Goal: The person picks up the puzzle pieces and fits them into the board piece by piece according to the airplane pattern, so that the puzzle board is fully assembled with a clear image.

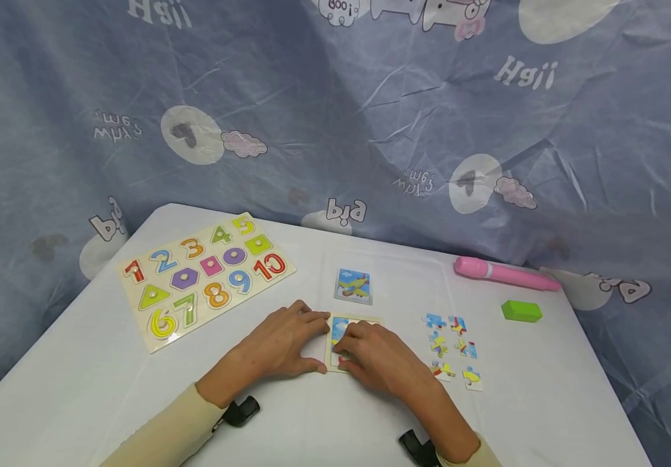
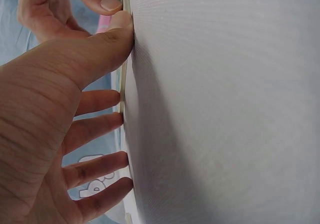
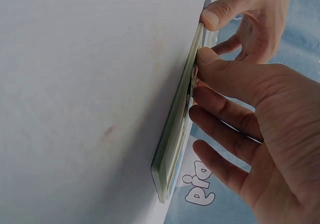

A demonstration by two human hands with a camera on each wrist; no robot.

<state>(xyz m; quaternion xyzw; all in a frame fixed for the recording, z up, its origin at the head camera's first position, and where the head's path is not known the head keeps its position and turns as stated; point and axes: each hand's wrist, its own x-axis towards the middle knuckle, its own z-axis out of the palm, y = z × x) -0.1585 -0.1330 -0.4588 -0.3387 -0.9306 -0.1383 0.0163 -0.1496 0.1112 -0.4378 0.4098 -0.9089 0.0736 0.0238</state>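
A small wooden jigsaw board [image 1: 329,355] with a pale rim lies flat on the table; blue sky with cloud [image 1: 339,329] shows in its upper left. My left hand [image 1: 280,342] rests at the board's left side, fingers spread, thumb tip at its near corner. Over the middle of the board, my right hand [image 1: 379,360] bends its fingers down and pinches a jigsaw piece [image 3: 193,78], mostly hidden by the fingertips. Just beyond the board is an airplane picture card [image 1: 353,287]. Several loose jigsaw pieces [image 1: 437,344] lie to the right of the right hand.
At the left lies a number-and-shape peg puzzle [image 1: 195,318]. A pink marker-shaped stick [image 1: 511,274] and a green block [image 1: 521,311] are at the far right of the white table [image 1: 324,428]. A patterned blue-grey cloth [image 1: 324,130] hangs behind the table.
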